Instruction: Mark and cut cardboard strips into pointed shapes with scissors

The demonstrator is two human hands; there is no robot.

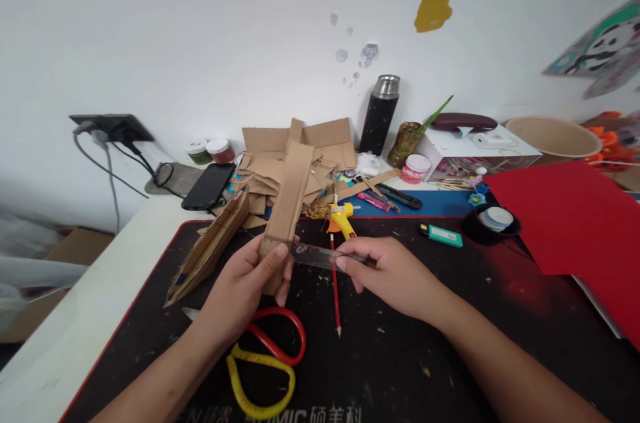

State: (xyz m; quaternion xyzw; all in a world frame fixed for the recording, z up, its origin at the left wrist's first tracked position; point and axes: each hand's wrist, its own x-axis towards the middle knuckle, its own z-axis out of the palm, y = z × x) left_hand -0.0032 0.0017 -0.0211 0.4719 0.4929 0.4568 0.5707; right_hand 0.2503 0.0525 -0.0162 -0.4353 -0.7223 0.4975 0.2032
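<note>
My left hand (255, 276) is closed around the lower end of a long, folded cardboard piece (290, 193), held tilted above the mat with its far end pointing up. In my right hand (387, 270) a clear plastic ruler (315, 256) is pinched between thumb and fingers. The ruler's far end touches or passes behind the cardboard near my left fingers; which one I cannot tell. Below them a red pencil (335, 300) lies on the mat. Scissors (273, 363) with one red and one yellow handle lie beneath my left wrist, their blades partly hidden.
A second folded cardboard piece (210, 246) lies left on the black mat (400, 370). Behind are cardboard scraps (260, 173), a yellow glue gun (343, 216), a utility knife (400, 195), a phone (209, 186) and a thermos (381, 116). Red sheets (560, 216) cover the right side.
</note>
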